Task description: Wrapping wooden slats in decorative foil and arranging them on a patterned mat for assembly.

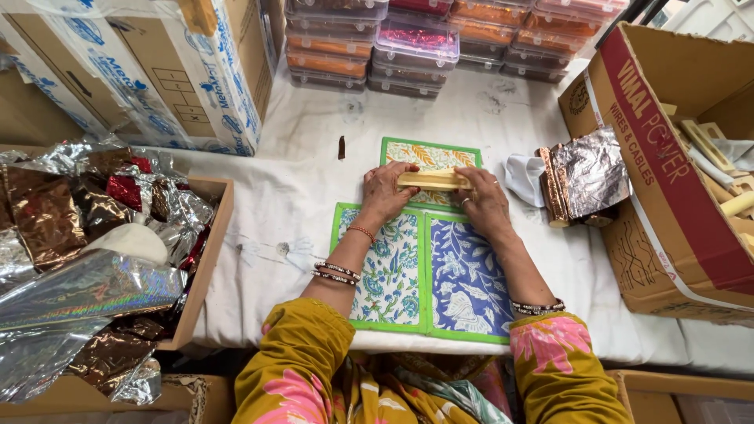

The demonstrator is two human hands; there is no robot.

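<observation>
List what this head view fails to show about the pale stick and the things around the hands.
- Pale stick: its middle and ends are covered by the left hand and right hand.
- Top mat: near part hidden by hands.
- Cardboard box: cut off by the right edge.
- Stacked plastic tubs: contents blurred.

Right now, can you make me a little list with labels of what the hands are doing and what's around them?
left hand: left hand grips one end of a pale wooden stick
right hand: right hand grips the other end
under the hands: three floral mats with green borders on a white cloth
left side: tray of crumpled shiny foil
right side: silver foil sheets, open cardboard box with wooden pieces
far edge: stacked clear plastic boxes
</observation>
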